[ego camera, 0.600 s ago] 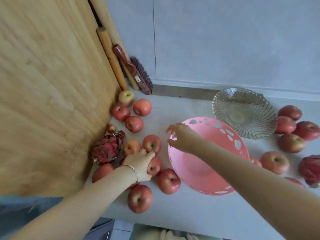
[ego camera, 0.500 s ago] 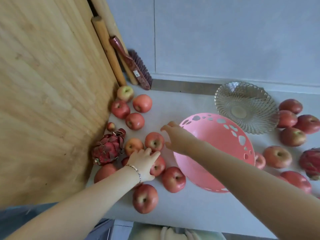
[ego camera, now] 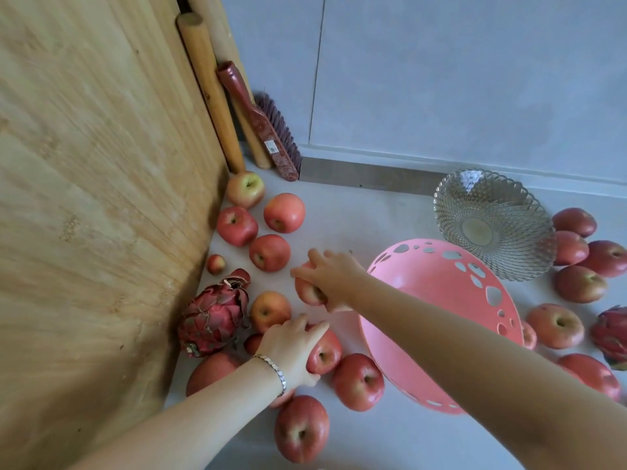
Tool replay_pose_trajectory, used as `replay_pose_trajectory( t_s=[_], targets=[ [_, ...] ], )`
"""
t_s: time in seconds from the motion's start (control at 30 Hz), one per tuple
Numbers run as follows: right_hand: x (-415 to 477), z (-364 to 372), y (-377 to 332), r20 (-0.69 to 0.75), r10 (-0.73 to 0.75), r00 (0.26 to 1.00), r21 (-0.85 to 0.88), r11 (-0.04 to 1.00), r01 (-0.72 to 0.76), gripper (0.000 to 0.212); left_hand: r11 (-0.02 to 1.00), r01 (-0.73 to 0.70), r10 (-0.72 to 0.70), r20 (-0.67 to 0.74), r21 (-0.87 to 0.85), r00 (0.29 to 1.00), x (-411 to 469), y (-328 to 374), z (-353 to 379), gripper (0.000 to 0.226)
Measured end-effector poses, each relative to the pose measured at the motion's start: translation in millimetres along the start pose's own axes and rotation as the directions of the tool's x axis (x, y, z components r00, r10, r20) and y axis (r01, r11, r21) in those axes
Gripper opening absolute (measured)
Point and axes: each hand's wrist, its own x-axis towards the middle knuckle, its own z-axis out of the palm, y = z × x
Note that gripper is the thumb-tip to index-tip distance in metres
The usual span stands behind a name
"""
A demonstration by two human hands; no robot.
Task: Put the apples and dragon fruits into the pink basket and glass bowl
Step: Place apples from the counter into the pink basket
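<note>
Several red apples lie on the grey counter on the left, with a dragon fruit (ego camera: 213, 317) beside the wooden board. My left hand (ego camera: 292, 351) is closed over one apple (ego camera: 324, 355) in that cluster. My right hand (ego camera: 330, 276) grips another apple (ego camera: 307, 290) just left of the pink basket (ego camera: 441, 300), which holds nothing. The glass bowl (ego camera: 492, 222) stands behind the basket, also with nothing in it. More apples (ego camera: 556, 325) and a second dragon fruit (ego camera: 612, 334) lie at the right.
A large wooden board (ego camera: 101, 198) leans along the left side. Wooden rolling pins (ego camera: 210, 89) and a brush (ego camera: 261, 127) stand in the back corner against the grey wall. The counter's front edge runs along the bottom of the view.
My right hand moved left from the basket rim and closed on an apple. My left hand settled down over the apple under it.
</note>
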Motion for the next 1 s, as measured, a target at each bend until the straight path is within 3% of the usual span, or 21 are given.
replay_pose_trajectory(
  t_s=[0.1, 0.2, 0.27, 0.33, 0.43, 0.53, 0.63, 0.73, 0.83, 1.0],
  targets=[
    [-31, -9, 18, -0.31, 0.196, 0.931, 0.333, 0.939, -0.087, 0.079, 1.0, 0.009, -0.01, -0.044, -0.015, 0.999, 1, 2, -7, 0.078],
    [-76, -4, 42, -0.392, 0.447, 0.804, 0.655, 0.749, -0.097, 0.08, 0.998, 0.018, -0.033, -0.263, -0.061, 0.964, 0, 1, -13, 0.09],
    [-102, 11, 63, -0.341, 0.55, 0.763, 0.731, 0.665, -0.153, 0.079, 0.977, 0.07, -0.132, -0.317, -0.199, 0.939, -1, 2, -23, 0.086],
    [-118, 32, 85, -0.206, 0.613, 0.763, 0.73, 0.616, -0.298, 0.08, 0.967, 0.062, -0.166, -0.426, -0.246, 0.89, -2, 8, -33, 0.08],
    [-126, 70, 108, -0.049, 0.618, 0.785, 0.639, 0.623, -0.451, 0.082, 0.946, 0.03, -0.201, -0.511, -0.323, 0.836, 0, 31, -50, 0.079],
    [-124, 101, 116, 0.012, 0.566, 0.824, 0.607, 0.651, -0.456, 0.085, 0.93, -0.019, -0.178, -0.497, -0.367, 0.849, 9, 66, -60, 0.08],
    [-122, 119, 123, 0.021, 0.54, 0.841, 0.639, 0.64, -0.427, 0.088, 0.957, -0.02, -0.096, -0.384, -0.288, 0.918, 34, 103, -59, 0.081],
    [-123, 127, 125, 0.012, 0.531, 0.847, 0.682, 0.615, -0.395, 0.088, 0.99, 0.024, -0.064, -0.287, -0.141, 0.956, 69, 126, -49, 0.083],
    [-123, 130, 127, 0.011, 0.56, 0.828, 0.722, 0.569, -0.395, 0.085, 0.991, 0.12, -0.128, -0.145, -0.063, 0.981, 93, 130, -41, 0.09],
    [-126, 136, 127, -0.038, 0.573, 0.819, 0.702, 0.599, -0.386, 0.083, 0.98, 0.11, -0.091, -0.115, 0.164, 0.989, 104, 129, -41, 0.088]
  ],
)
